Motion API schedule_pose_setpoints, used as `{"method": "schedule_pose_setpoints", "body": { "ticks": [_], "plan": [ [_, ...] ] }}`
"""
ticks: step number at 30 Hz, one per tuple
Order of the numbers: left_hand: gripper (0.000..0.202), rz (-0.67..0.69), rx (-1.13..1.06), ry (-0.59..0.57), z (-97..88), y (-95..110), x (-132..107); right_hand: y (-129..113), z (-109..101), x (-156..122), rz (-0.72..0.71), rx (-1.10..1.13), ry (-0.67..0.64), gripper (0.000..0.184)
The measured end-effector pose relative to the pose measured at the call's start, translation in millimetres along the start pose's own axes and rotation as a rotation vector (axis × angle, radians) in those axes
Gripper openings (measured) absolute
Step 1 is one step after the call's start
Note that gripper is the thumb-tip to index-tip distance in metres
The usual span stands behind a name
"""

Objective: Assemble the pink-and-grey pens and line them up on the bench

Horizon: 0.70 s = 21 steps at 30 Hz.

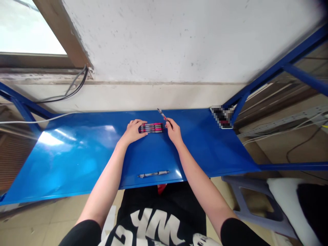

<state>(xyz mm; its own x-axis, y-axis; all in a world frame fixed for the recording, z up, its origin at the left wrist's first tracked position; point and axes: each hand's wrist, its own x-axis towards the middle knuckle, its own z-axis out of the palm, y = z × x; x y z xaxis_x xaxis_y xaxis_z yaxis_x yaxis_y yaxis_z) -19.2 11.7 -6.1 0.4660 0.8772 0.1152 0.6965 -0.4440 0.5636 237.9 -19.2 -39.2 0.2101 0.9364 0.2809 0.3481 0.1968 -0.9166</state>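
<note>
The left hand [133, 131] spans the left end of a row of pink-and-black pens [151, 128] on the blue tabletop [205, 153], thumb and fingers along opposite sides; pressure cannot be told. The right hand [174, 131] pinches a tilted single pen [161, 113] near the row's right end. Risk: uneven squeezing could scatter the row. A grey pen [153, 174] lies near the front edge; a brushing forearm could knock it off.
</note>
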Motion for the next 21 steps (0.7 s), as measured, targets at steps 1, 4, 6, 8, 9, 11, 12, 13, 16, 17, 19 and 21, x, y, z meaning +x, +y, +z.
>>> {"method": "schedule_pose_setpoints", "body": {
  "ticks": [1,4,6,8,9,11,12,13,16,17,19,21],
  "plan": [
    [0.057,0.001,-0.014,0.009,-0.3,0,0,-2,-1,-2,0.024,0.03,-0.021,0.033],
    [0.058,0.012,-0.048,0.027,-1.1,-1,0,-9,0,-5,0.068,0.135,-0.087,0.034],
    [0.059,0.021,-0.052,0.018,-1.1,-2,0,-13,1,-6,0.099,0.211,-0.112,0.033],
    [0.061,0.021,-0.039,0.0,-0.5,-2,0,-15,2,-5,0.138,0.283,-0.121,0.033],
    [0.06,0.018,-0.029,-0.006,0.0,-2,0,-16,2,-4,0.155,0.312,-0.12,0.034],
    [0.059,0.016,-0.011,-0.006,0.9,-2,0,-17,1,-3,0.178,0.346,-0.104,0.035],
    [0.057,0.017,-0.006,-0.003,1.3,-2,0,-17,0,-2,0.182,0.352,-0.092,0.036],
    [0.056,0.018,-0.003,0.0,1.5,-1,0,-18,-1,-2,0.185,0.355,-0.081,0.037],
    [0.054,0.017,0.003,0.0,1.7,-1,0,-18,-2,-1,0.184,0.356,-0.061,0.037],
    [0.054,0.017,0.005,0.001,1.7,-1,0,-18,-2,-2,0.183,0.357,-0.059,0.036],
    [0.052,0.018,0.008,0.004,1.8,0,0,-17,-2,-2,0.177,0.359,-0.059,0.035],
    [0.049,0.02,0.011,0.006,1.9,1,0,-17,-1,-2,0.173,0.349,-0.057,0.033]
  ]
}}
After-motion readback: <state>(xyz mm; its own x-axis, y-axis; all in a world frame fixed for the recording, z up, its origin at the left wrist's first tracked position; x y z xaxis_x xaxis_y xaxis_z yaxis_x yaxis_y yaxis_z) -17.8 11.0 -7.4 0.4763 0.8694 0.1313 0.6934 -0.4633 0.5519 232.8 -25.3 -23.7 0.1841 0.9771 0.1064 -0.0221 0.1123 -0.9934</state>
